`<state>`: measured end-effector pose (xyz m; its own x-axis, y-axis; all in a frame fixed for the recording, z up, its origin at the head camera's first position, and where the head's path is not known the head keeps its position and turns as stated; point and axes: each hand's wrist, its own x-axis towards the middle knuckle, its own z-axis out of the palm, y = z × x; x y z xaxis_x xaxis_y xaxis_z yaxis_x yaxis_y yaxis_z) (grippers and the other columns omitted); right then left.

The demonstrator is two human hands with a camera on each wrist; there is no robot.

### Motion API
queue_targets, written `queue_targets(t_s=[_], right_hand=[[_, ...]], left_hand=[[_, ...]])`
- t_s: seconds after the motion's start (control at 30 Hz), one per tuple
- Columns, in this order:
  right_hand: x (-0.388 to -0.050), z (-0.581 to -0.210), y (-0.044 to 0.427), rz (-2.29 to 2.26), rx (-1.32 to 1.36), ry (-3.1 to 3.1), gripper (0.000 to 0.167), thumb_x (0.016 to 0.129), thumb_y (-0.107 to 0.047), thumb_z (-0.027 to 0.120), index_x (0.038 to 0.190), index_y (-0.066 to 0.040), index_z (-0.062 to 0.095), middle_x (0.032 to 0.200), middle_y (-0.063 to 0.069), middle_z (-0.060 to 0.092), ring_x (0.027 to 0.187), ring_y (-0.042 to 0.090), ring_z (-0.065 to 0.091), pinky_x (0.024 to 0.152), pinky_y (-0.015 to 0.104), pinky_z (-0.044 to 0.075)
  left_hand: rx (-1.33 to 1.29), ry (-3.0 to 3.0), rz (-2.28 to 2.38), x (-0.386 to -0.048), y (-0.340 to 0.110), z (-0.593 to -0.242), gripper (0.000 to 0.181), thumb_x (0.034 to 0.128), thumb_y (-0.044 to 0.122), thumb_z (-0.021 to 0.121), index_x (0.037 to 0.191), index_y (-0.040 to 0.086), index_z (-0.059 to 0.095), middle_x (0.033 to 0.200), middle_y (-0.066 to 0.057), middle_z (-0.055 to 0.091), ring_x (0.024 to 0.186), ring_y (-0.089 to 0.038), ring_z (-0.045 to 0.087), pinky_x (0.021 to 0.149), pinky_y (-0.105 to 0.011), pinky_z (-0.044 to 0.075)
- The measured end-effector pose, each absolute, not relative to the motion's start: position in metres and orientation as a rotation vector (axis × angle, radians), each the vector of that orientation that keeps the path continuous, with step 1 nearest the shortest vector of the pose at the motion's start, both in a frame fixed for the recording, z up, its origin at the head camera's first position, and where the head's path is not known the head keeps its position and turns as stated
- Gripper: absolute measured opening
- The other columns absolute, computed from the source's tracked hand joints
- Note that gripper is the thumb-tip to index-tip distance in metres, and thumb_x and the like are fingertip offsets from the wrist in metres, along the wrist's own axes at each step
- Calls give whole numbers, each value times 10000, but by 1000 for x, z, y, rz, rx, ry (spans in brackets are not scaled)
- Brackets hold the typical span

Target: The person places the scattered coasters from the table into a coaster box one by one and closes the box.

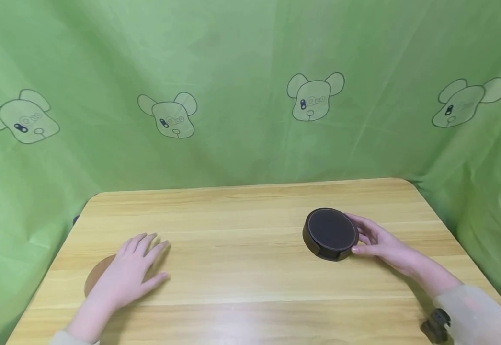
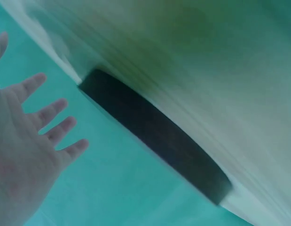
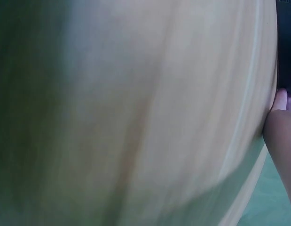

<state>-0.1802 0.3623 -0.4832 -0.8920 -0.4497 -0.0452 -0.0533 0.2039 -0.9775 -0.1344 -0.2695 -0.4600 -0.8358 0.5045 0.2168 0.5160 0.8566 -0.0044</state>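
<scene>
A round black coaster holder (image 1: 333, 234) with a stitched black top stands on the table toward the right. My right hand (image 1: 381, 247) grips its right side, with the thumb at the near side and the fingers curved behind. At the right edge of the right wrist view, the thumb (image 3: 280, 100) meets the dark side of the holder (image 3: 286, 47). On the left, my left hand (image 1: 131, 273) is spread, palm down, above a flat brown round coaster (image 1: 97, 275) and partly hides it. The left wrist view has a dark curved shape (image 2: 154, 134) beside the spread fingers; I cannot tell which object it is.
The wooden table (image 1: 233, 268) has a rounded far edge. A green curtain (image 1: 242, 153) with printed bear heads hangs behind it and at both sides. A small black device (image 1: 436, 326) sits by the right sleeve.
</scene>
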Motion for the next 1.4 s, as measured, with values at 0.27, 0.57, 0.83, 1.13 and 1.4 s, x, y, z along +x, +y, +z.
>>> queue_targets(t_s=[0.27, 0.57, 0.83, 1.13, 1.4], right_hand=[[-180, -482, 362, -1737, -473, 2161, 845, 969, 70, 657, 1662, 52, 173, 1524, -275, 439, 1325, -109, 541, 1070, 73, 404], [-181, -483, 363, -1736, -480, 2169, 837, 970, 74, 653, 1658, 59, 177, 1511, -289, 453, 1316, -115, 543, 1067, 70, 403], [-181, -483, 362, -1736, -486, 2164, 833, 972, 79, 649, 1660, 54, 180, 1515, -289, 450, 1320, -112, 543, 1066, 73, 408], [-180, -483, 363, -1739, -475, 2166, 832, 974, 79, 647, 1659, 58, 176, 1509, -296, 453, 1317, -126, 540, 1062, 69, 413], [-180, -483, 362, -1736, -474, 2158, 837, 974, 77, 648, 1660, 59, 168, 1512, -294, 450, 1324, -126, 535, 1066, 71, 410]], left_hand=[[-696, -2833, -92, -129, -293, -463, 756, 911, 553, 744, 1493, 99, 583, 1487, -277, 560, 1367, -509, 506, 1137, -693, 397], [-611, -2806, -178, -122, -318, -464, 770, 847, 518, 817, 1458, 102, 602, 1452, -283, 565, 1321, -531, 496, 1064, -725, 399], [-530, -2824, -192, -112, -337, -465, 722, 854, 461, 820, 1444, 104, 605, 1441, -288, 550, 1318, -550, 473, 1050, -726, 375], [-490, -2852, -222, -101, -352, -469, 775, 843, 489, 828, 1471, 114, 571, 1424, -287, 543, 1305, -538, 461, 1046, -699, 364], [-482, -2908, -196, -100, -355, -471, 821, 844, 542, 820, 1487, 101, 564, 1406, -268, 548, 1281, -527, 495, 1015, -716, 398]])
